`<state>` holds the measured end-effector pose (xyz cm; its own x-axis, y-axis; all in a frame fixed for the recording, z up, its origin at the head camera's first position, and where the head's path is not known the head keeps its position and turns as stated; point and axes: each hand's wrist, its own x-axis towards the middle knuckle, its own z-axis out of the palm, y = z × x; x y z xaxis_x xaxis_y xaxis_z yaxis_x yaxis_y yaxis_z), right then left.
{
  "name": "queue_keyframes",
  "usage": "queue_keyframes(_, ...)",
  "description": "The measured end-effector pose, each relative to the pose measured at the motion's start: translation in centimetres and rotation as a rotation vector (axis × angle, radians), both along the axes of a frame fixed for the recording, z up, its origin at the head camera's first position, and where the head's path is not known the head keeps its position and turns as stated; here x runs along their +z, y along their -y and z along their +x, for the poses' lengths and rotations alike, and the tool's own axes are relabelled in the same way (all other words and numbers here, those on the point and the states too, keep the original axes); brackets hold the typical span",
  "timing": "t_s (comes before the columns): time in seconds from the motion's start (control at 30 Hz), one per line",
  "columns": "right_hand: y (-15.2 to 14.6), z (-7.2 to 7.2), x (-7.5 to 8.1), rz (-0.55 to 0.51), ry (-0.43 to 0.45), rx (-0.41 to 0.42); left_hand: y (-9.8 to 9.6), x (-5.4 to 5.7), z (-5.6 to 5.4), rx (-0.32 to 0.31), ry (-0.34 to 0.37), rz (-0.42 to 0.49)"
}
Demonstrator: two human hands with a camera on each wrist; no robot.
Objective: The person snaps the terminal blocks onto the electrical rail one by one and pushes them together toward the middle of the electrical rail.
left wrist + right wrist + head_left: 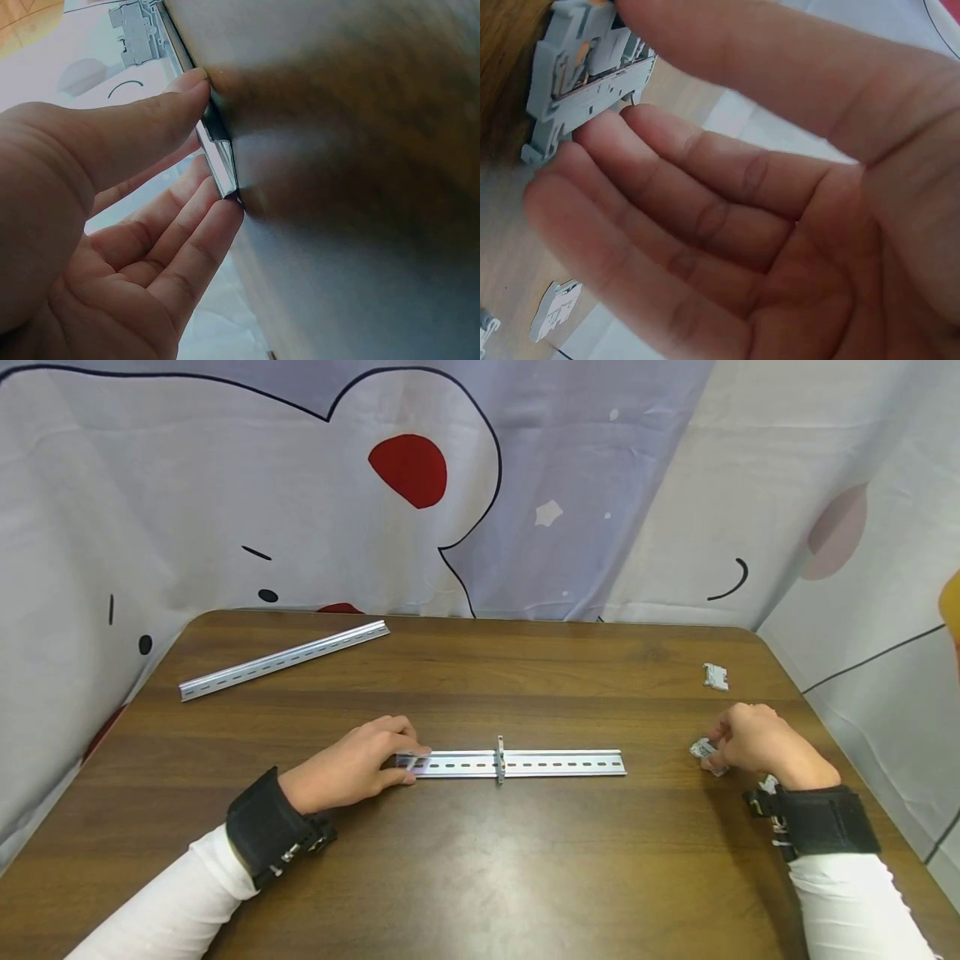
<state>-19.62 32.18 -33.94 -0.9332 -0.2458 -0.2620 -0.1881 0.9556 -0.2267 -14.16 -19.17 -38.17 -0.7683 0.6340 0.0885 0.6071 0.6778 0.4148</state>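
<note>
A slotted metal DIN rail [558, 765] lies across the middle of the table. Its left end is between the thumb and fingers of my left hand [358, 765], which grips the two long edges. One thin terminal block [500, 762] stands upright across the rail near its middle; the left wrist view shows this block [139, 36] side-on beyond the thumb. Over at the right, my right hand [759, 745] pinches a loose grey terminal block [702, 748] at the table surface. Orange parts show in that block [589, 71] in the right wrist view, where the thumb covers its upper end.
A second DIN rail [285, 661] lies slanted at the back left. Another terminal block [716, 677] lies at the back right, and one more [768, 784] is partly hidden by the right wrist. A printed curtain [570, 485] hangs behind the table.
</note>
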Motion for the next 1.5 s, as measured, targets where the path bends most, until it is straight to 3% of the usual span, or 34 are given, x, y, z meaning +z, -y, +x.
queue_keyframes(0.13,0.3,-0.1,0.0,-0.005,-0.026,0.038,0.0,0.1,0.0,0.002,-0.004,0.0)
queue_keyframes(0.27,0.5,-0.2,0.2,-0.01,-0.046,0.02,0.0,0.1,0.0,0.001,-0.007,0.0)
queue_keyframes(0.57,0.5,-0.2,0.2,-0.021,-0.214,-0.004,0.0,0.0,0.0,-0.001,-0.004,0.004)
queue_keyframes(0.73,0.5,-0.1,0.4,-0.015,-0.251,-0.001,0.0,0.0,0.0,-0.001,-0.001,0.004)
queue_keyframes(1.5,3.3,0.8,0.7,-0.104,-0.239,0.034,0.1,0.0,0.0,0.004,0.004,-0.002)
